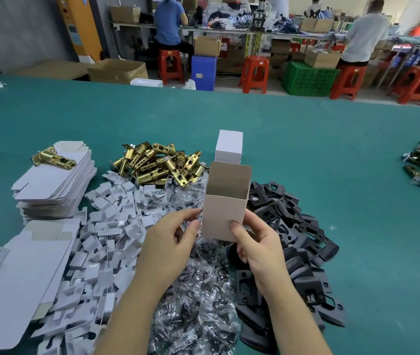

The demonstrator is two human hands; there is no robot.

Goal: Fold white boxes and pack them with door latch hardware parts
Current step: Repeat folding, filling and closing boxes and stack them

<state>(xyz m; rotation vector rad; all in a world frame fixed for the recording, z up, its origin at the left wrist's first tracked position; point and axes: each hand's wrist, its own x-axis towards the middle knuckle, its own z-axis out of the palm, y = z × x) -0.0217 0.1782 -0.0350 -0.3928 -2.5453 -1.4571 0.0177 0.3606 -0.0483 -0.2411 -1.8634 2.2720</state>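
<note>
An erected white box (223,213), open-topped, is held upright above the desk (332,149) by the right hand (257,242), steadied by the left hand (175,237) with loosely extended fingers; its walls could be crushed if squeezed.

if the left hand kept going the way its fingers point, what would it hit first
Probably the open box: the left hand points up and right, its fingertips right by the box's left side. The right hand holds that box. Depth is unclear, so the fingertips may already touch it.
</note>
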